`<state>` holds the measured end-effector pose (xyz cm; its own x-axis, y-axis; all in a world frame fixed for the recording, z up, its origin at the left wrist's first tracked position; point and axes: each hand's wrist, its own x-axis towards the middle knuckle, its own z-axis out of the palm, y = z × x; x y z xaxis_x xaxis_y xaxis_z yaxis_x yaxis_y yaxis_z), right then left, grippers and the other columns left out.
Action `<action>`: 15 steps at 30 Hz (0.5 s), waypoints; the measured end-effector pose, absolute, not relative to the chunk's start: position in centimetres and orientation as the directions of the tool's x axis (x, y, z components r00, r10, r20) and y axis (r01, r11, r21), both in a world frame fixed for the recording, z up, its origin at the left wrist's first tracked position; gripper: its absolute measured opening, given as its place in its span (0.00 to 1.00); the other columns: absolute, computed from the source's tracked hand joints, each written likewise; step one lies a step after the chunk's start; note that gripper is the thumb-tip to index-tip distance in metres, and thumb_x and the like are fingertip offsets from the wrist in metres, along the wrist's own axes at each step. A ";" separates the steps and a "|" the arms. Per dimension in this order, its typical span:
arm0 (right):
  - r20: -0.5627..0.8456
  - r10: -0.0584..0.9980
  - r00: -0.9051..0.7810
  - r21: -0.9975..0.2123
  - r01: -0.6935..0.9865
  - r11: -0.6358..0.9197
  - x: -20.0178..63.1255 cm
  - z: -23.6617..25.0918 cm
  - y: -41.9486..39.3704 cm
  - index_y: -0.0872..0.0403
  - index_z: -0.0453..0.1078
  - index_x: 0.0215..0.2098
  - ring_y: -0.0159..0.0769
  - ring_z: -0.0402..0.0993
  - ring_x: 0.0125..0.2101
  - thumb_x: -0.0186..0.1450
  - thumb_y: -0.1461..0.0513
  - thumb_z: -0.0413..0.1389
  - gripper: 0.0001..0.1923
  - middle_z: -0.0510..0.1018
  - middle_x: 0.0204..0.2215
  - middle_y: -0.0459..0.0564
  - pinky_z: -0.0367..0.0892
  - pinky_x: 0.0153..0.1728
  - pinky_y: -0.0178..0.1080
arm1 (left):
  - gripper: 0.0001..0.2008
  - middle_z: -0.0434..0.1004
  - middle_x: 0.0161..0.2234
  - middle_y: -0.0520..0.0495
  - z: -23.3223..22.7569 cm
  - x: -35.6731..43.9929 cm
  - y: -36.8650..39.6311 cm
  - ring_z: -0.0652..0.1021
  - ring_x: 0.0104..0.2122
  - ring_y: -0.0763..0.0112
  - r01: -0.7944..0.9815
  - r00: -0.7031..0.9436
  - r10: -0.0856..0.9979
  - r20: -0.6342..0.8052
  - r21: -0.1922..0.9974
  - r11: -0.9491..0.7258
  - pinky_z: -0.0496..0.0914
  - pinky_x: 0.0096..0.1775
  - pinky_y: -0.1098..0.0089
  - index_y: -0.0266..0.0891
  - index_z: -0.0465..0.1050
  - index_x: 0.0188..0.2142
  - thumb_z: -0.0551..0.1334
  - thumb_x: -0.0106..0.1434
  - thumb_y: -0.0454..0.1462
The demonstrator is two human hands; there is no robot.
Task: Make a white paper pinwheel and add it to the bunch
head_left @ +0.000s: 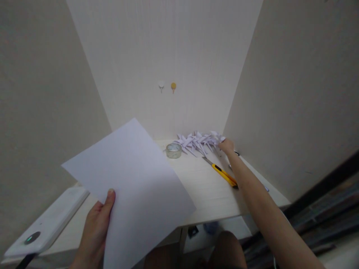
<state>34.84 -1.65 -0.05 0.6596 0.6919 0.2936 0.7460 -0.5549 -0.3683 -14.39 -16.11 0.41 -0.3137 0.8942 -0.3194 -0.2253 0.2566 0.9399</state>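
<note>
A blank sheet [131, 190] is pinched by the left hand [97, 224] clear of the worktop [202, 190], while folded paper pieces [199, 142] are gripped by the outstretched right hand [226, 146].

One paper sheet [131, 186], one tape roll [173, 150], one utility knife [221, 172], two wall hooks [161, 86], two hands [98, 220]

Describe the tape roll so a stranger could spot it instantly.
Look to the far end of the white table, near the back wall. Left of the pile of folded paper pieces lies the tape roll: the only round, clear ring there.
</note>
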 end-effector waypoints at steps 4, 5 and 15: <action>0.322 0.699 0.639 -0.362 0.765 -0.533 36.6 -0.7 -2.5 0.61 0.74 0.47 0.46 0.78 0.44 0.61 0.65 0.53 0.17 0.81 0.42 0.63 0.67 0.38 0.36 | 0.10 0.79 0.23 0.49 0.4 -14.1 -16.1 0.77 0.18 0.65 -0.162 -0.352 0.881 -0.315 0.948 0.275 0.73 0.20 0.71 0.38 0.75 0.40 0.61 0.64 0.41; 0.320 0.708 0.629 -0.358 0.772 -0.525 36.9 -1.0 -2.7 0.61 0.74 0.47 0.45 0.77 0.44 0.60 0.66 0.53 0.17 0.81 0.43 0.62 0.67 0.39 0.36 | 0.10 0.79 0.23 0.49 0.4 -14.1 -16.1 0.77 0.18 0.65 -0.150 -0.358 0.881 -0.308 0.951 0.271 0.73 0.20 0.72 0.38 0.75 0.40 0.61 0.63 0.41; 0.302 0.767 0.566 -0.368 0.811 -0.454 36.8 -1.9 -3.4 0.61 0.76 0.38 0.48 0.78 0.39 0.57 0.66 0.57 0.10 0.82 0.37 0.64 0.66 0.36 0.38 | 0.09 0.78 0.23 0.49 -0.5 -14.5 -15.7 0.78 0.22 0.64 -0.208 -0.344 0.897 -0.278 0.954 0.216 0.74 0.24 0.71 0.38 0.75 0.36 0.65 0.59 0.40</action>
